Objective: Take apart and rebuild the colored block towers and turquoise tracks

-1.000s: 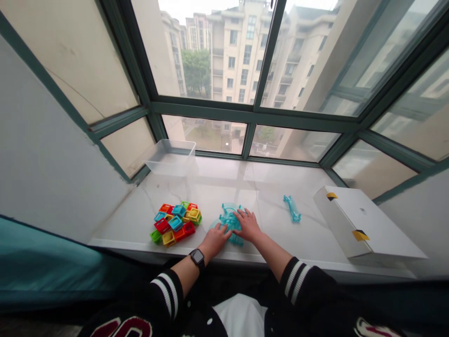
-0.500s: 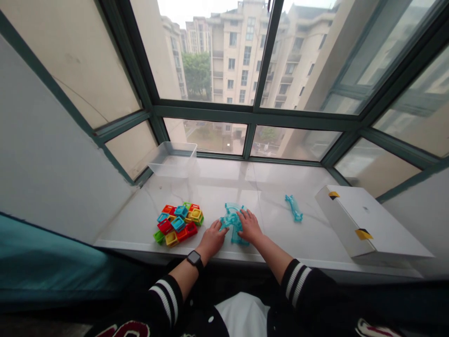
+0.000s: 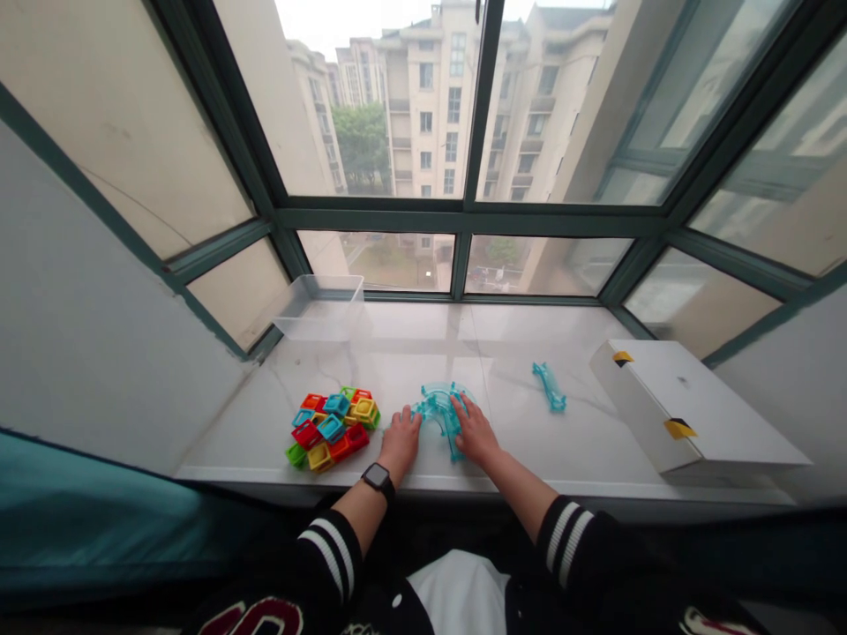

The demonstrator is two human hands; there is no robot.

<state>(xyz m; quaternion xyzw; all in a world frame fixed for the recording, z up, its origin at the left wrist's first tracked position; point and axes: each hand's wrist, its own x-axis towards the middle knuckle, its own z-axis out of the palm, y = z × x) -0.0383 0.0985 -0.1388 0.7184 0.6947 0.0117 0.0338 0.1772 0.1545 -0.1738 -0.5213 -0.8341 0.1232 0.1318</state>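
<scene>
Landmark: block pile [image 3: 334, 428]. Just right of it on the sill [image 3: 575, 441], translucent blue pieces [image 3: 438, 404], overlapping, curved, bowing away from the person; no single long axis. Left hand [image 3: 401, 439] between block pile and blue pieces; right hand [image 3: 475, 432] on their side farther from block pile. Both hands part-open, touching; grip can't be told. White box [image 3: 721, 414] farthest right: small mark, illegible.

1. The left hand [image 3: 401, 441] has drawn off the middle of the translucent blue pieces [image 3: 438, 401] to their left end.
2. The gap between it and the right hand [image 3: 475, 432] is wider.
3. The blue pieces, a crowded cluster a second ago, now show a curved outline.
4. The upright window post [image 3: 483, 97] stands farther left in view.
</scene>
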